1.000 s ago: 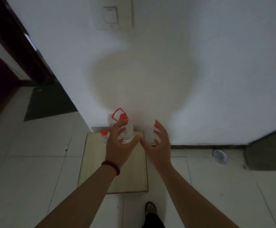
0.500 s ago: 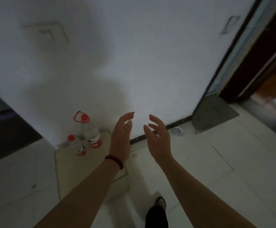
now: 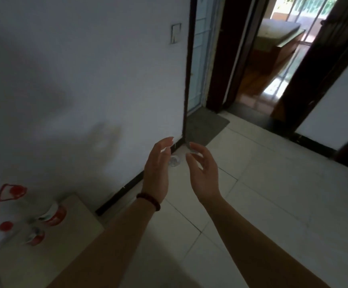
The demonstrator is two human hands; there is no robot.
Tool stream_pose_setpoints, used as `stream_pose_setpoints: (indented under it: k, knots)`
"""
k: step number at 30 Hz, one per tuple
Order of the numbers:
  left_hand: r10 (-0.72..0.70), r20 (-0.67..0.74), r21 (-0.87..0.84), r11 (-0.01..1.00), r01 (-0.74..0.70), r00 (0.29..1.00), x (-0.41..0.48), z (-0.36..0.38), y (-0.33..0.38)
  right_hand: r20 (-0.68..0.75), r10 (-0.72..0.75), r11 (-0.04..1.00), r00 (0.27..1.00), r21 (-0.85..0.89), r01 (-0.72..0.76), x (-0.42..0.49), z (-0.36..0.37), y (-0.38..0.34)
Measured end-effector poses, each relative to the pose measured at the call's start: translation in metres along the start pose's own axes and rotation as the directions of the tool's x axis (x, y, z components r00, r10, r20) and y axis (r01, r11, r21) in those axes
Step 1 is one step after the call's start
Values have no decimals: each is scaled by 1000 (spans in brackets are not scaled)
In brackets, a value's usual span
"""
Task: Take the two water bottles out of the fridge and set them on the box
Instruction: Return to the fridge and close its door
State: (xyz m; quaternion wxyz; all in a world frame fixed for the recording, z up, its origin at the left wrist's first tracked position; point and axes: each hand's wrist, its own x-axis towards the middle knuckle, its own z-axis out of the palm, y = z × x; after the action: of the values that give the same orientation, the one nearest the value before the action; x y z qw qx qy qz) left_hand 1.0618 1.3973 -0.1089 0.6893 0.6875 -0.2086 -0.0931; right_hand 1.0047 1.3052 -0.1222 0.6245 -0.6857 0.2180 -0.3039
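Note:
Two clear water bottles stand on the pale box (image 3: 73,231) at the lower left, against the white wall. The larger bottle (image 3: 42,208) has a red cap with a red carry ring. The smaller bottle (image 3: 21,235) with a red cap stands in front of it. Both look blurred. My left hand (image 3: 157,169), with a dark bead bracelet on the wrist, and my right hand (image 3: 204,169) are raised in the middle of the view, palms facing each other, fingers apart, holding nothing. They are well right of the bottles. No fridge is in view.
A round floor drain (image 3: 174,161) lies by the wall's dark skirting, behind my hands. A grey mat (image 3: 205,125) lies at a doorway with a dark frame (image 3: 187,80). Further right an open door leads to a bright room. Pale floor tiles (image 3: 273,204) spread to the right.
The view has swung right, so the box and bottles slid to the lower left. My left hand left the larger bottle; both hands now hang free over the floor.

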Motion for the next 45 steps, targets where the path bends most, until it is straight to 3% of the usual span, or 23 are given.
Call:
stream_pose_setpoints:
  k: [9, 21, 31, 42, 45]
  knots:
    - [-2, 233, 0, 1000, 2, 972, 6, 187, 5, -191, 11, 1000, 981, 2, -11, 37, -179, 9]
    - [28, 490, -32, 999, -14, 872, -23, 441, 10, -459, -6, 997, 888, -71, -30, 56, -417, 31]
    - [63, 679, -96, 995, 4, 732, -25, 620, 14, -670, -19, 996, 742, -77, -44, 88, -574, 48]
    - [104, 838, -163, 984, 65, 535, -8, 871, 38, -830, -39, 987, 556, -117, -106, 168, -794, 46]
    - [129, 846, -208, 973, 97, 517, -9, 931, 52, -858, -58, 987, 510, -125, -98, 178, -850, 40]
